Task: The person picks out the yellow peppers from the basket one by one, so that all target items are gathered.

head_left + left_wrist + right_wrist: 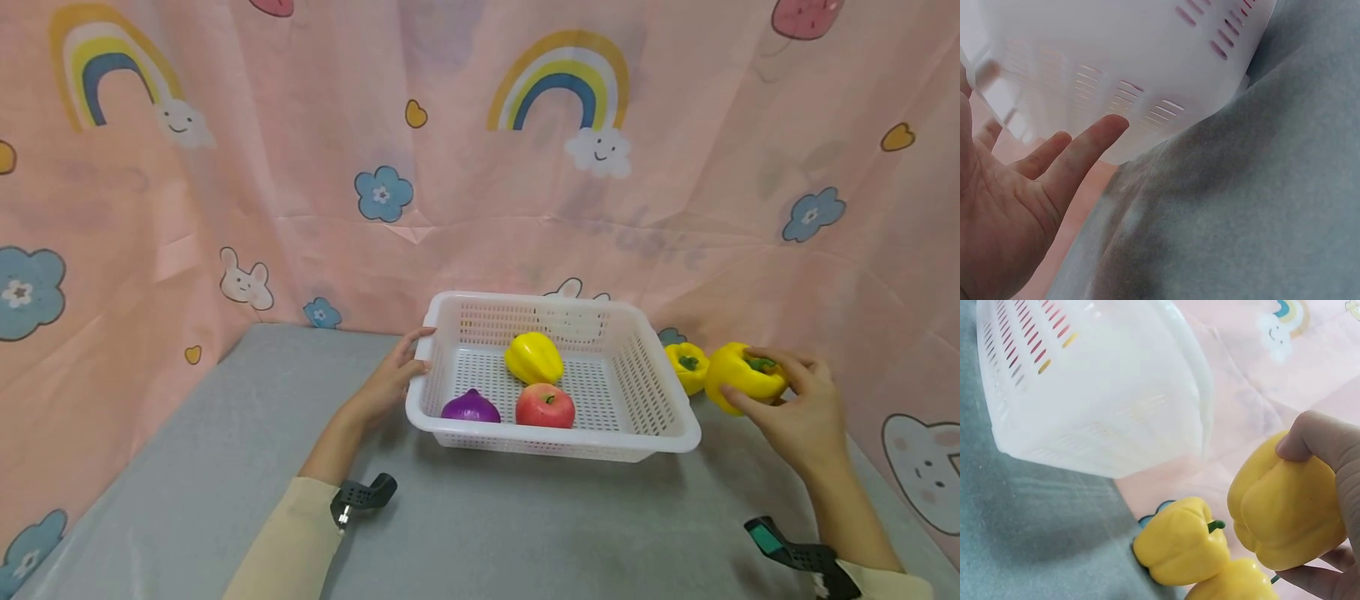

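A white plastic basket sits in the middle of the table, holding a yellow bell pepper, a red apple and a purple onion. At its left side my left hand grips the rim, with some fingers against the outer wall in the left wrist view. Right of the basket, my right hand holds another yellow bell pepper between thumb and fingers. Below it in the right wrist view lie two more yellow bell peppers, one whole in sight, the other partly cut off.
A grey cloth covers the table. Behind it hangs a pink curtain printed with rainbows, flowers and rabbits. Each wrist wears a dark strap, the left one over a beige sleeve.
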A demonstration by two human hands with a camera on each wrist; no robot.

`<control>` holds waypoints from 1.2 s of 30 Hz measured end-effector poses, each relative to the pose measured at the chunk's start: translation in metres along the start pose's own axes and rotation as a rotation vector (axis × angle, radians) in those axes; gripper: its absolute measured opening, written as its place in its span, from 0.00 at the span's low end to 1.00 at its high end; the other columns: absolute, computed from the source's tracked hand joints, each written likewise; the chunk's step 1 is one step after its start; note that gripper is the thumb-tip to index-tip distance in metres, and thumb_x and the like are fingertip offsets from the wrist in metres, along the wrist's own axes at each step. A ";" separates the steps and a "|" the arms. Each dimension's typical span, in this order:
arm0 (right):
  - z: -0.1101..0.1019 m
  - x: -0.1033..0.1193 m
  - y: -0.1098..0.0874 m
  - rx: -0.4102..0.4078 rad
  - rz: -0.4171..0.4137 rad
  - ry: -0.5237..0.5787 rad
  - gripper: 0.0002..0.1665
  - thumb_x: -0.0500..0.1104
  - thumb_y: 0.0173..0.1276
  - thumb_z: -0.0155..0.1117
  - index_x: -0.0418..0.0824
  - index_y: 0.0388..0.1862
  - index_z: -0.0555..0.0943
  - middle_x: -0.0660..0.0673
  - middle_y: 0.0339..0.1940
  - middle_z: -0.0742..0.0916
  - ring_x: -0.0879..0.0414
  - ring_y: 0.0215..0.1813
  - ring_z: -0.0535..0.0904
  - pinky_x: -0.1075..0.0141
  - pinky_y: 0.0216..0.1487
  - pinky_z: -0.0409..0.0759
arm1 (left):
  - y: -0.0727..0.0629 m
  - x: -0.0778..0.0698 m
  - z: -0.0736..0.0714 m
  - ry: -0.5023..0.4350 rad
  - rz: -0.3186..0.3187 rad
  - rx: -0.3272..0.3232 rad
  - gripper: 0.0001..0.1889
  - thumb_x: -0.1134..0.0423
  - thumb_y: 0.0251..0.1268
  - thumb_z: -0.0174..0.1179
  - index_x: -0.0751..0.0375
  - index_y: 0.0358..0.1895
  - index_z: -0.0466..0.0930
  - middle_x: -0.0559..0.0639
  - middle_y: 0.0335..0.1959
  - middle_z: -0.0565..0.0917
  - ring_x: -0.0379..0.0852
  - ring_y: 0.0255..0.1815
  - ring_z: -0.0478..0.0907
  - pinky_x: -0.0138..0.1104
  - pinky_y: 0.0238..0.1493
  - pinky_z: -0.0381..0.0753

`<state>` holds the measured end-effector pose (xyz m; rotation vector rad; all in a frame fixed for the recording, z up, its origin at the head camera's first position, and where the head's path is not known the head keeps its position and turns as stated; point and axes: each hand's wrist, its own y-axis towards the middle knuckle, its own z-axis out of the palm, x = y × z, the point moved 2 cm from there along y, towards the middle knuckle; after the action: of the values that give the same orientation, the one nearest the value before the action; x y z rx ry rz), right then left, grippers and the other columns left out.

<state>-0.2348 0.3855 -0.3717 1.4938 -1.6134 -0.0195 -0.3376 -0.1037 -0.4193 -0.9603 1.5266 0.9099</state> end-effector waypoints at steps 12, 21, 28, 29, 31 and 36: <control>0.009 -0.007 0.000 0.055 0.004 -0.025 0.32 0.43 0.57 0.78 0.35 0.60 0.82 0.31 0.65 0.75 0.39 0.58 0.68 0.89 0.43 0.69 | -0.001 -0.002 -0.001 -0.003 -0.007 -0.005 0.32 0.62 0.75 0.47 0.44 0.79 0.51 0.69 0.73 0.66 0.68 0.66 0.73 0.51 0.56 0.85; 0.016 -0.014 -0.003 0.176 0.051 -0.025 0.40 0.50 0.59 0.77 0.38 0.68 0.76 0.27 0.70 0.75 0.28 0.62 0.70 0.30 0.56 0.77 | -0.002 -0.001 0.000 -0.003 -0.020 -0.013 0.32 0.62 0.75 0.46 0.44 0.79 0.51 0.67 0.75 0.64 0.68 0.68 0.72 0.52 0.57 0.84; 0.023 -0.024 -0.004 0.234 0.038 -0.056 0.41 0.47 0.60 0.75 0.34 0.69 0.74 0.24 0.66 0.72 0.26 0.62 0.66 0.26 0.56 0.74 | -0.001 0.000 0.000 0.005 -0.021 -0.013 0.32 0.62 0.75 0.46 0.43 0.79 0.50 0.66 0.76 0.63 0.68 0.70 0.71 0.52 0.59 0.83; 0.024 -0.025 -0.005 0.239 0.035 -0.058 0.40 0.47 0.60 0.75 0.34 0.69 0.74 0.24 0.65 0.72 0.26 0.62 0.66 0.26 0.56 0.73 | -0.001 0.000 0.000 0.006 -0.020 -0.013 0.32 0.62 0.75 0.46 0.43 0.79 0.50 0.66 0.76 0.63 0.68 0.70 0.71 0.52 0.59 0.83; 0.026 -0.028 -0.006 0.248 0.036 -0.060 0.39 0.48 0.60 0.75 0.34 0.68 0.75 0.25 0.65 0.72 0.26 0.63 0.65 0.25 0.57 0.72 | -0.001 0.000 0.000 0.004 -0.021 -0.013 0.32 0.62 0.75 0.46 0.43 0.79 0.50 0.67 0.76 0.63 0.68 0.70 0.71 0.52 0.59 0.83; 0.030 -0.032 -0.008 0.253 0.049 -0.056 0.38 0.50 0.60 0.75 0.34 0.66 0.76 0.24 0.68 0.70 0.24 0.64 0.63 0.24 0.57 0.71 | -0.001 0.000 0.000 0.006 -0.024 -0.012 0.32 0.62 0.75 0.46 0.42 0.79 0.51 0.66 0.75 0.65 0.68 0.69 0.72 0.53 0.59 0.83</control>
<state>-0.2508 0.3928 -0.4123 1.6561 -1.7478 0.1778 -0.3370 -0.1040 -0.4197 -0.9885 1.5131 0.9015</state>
